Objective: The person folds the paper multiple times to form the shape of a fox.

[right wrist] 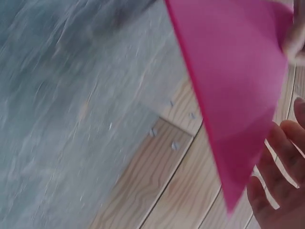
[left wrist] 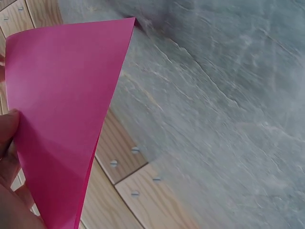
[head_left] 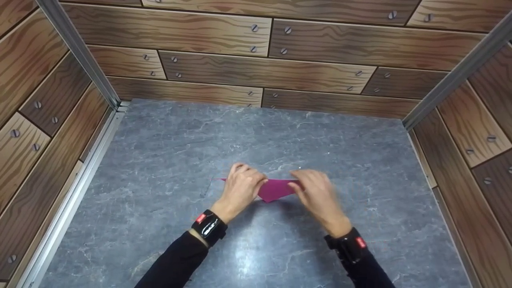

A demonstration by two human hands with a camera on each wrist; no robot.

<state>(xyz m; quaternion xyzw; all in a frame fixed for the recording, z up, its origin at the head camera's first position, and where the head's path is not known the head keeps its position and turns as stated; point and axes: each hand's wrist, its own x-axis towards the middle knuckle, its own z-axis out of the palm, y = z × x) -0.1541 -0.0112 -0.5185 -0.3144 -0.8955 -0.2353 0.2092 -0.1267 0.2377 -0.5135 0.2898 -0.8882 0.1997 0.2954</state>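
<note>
A magenta sheet of paper (head_left: 276, 189), folded into a triangle, is held up above the table with one corner pointing down toward the person. My left hand (head_left: 242, 182) pinches its upper edge; in the left wrist view the thumb (left wrist: 8, 125) lies on the near face of the paper (left wrist: 71, 81). At the paper's right end is my right hand (head_left: 318, 194), thumb and fingers apart. The right wrist view has those fingers (right wrist: 281, 167) loosely spread beside the paper's edge (right wrist: 228, 95), and whether they touch it I cannot tell.
A grey marbled tabletop (head_left: 172, 140) lies beneath the hands. Wood-patterned panels (head_left: 224, 68) enclose it at the back and both sides, with metal posts (head_left: 82, 52) at the corners. Black wristbands (head_left: 210, 227) sit on both wrists.
</note>
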